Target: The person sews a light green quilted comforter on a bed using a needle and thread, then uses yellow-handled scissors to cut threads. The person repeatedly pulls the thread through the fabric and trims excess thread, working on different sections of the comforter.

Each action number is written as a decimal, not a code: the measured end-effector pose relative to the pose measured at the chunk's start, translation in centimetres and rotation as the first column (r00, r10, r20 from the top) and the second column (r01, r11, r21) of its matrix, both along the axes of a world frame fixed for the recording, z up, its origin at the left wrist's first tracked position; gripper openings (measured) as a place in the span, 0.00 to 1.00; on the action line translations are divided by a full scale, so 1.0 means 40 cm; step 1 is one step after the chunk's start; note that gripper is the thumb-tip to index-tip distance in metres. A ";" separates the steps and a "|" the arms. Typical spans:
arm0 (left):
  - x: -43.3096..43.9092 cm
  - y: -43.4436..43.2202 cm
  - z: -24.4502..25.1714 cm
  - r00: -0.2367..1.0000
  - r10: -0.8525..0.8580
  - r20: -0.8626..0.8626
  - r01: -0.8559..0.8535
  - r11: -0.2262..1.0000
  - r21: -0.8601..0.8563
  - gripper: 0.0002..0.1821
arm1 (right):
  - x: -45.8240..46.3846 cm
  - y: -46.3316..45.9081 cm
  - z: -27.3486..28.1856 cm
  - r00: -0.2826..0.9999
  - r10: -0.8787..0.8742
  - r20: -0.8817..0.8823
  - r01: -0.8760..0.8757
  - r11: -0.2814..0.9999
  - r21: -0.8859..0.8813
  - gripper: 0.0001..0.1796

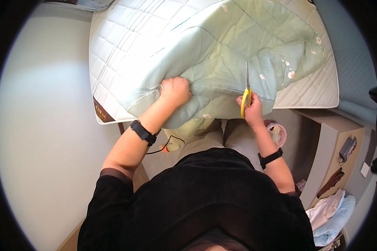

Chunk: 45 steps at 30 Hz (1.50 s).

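A pale green quilt (232,56) with small flower prints lies bunched over the near edge of the mattress, part of it hanging down over my legs. My left hand (176,91) is closed on a fold of the quilt near its left end. Loose white threads (149,91) trail out beside the knuckles. In my right hand (253,108) is a pair of scissors with yellow handles (244,103), its metal blades pointing away from me above the quilt. The blades look closed or nearly so. A seam of the quilt runs between the two hands.
Under the quilt is a white quilted mattress (113,62). A pink bin (281,135) stands on the floor at the right, by a cabinet (330,138) bearing a dark item (331,182). Folded blue bedding (336,226) lies at the lower right. A slipper (172,147) and a black cord (168,142) are at the left.
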<state>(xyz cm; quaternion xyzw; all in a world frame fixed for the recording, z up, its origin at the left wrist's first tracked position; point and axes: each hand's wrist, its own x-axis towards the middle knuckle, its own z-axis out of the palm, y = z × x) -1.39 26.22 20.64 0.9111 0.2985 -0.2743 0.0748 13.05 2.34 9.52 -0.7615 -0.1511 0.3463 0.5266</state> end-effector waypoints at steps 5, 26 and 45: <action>0.049 0.043 0.089 0.963 0.265 -0.052 -0.247 0.788 -0.563 0.13 | 0.022 -0.083 -0.015 0.998 -0.039 -0.052 0.037 0.999 -0.027 0.22; -0.032 0.021 0.028 0.931 -0.152 0.331 0.143 0.988 0.050 0.07 | 0.068 -0.091 -0.029 0.996 0.043 -0.081 -0.047 0.998 -0.047 0.22; -0.075 0.086 0.613 -0.226 0.541 0.810 -0.028 0.827 -0.561 0.07 | 0.061 -0.134 -0.007 0.993 0.035 -0.116 -0.043 0.997 -0.061 0.20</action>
